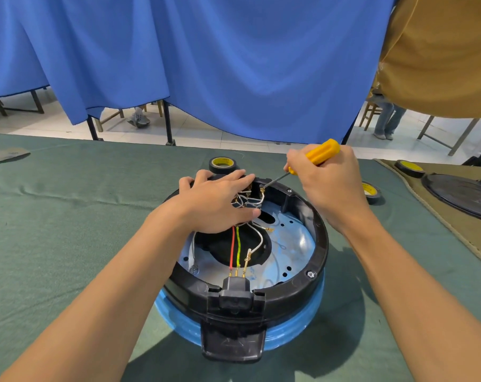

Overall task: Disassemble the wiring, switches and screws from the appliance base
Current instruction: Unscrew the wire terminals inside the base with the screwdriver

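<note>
The round appliance base (315,252), black-rimmed over a blue body, lies upside down on the green cloth. Red, yellow-green and white wires (238,244) run from a black plug socket (235,285) at the near rim to the far side. My left hand (220,202) rests flat over the wire bundle at the far rim, fingers straight. My right hand (327,183) grips a yellow-handled screwdriver (320,153); its tip sits at a terminal on the far inner wall. A screw (310,274) shows on the rim at right.
One roll of black tape (223,164) stands just behind the base and another (371,192) to its right. A third roll (408,168) and a black round lid (465,197) lie on a tan cloth at right. A blue curtain hangs behind the table.
</note>
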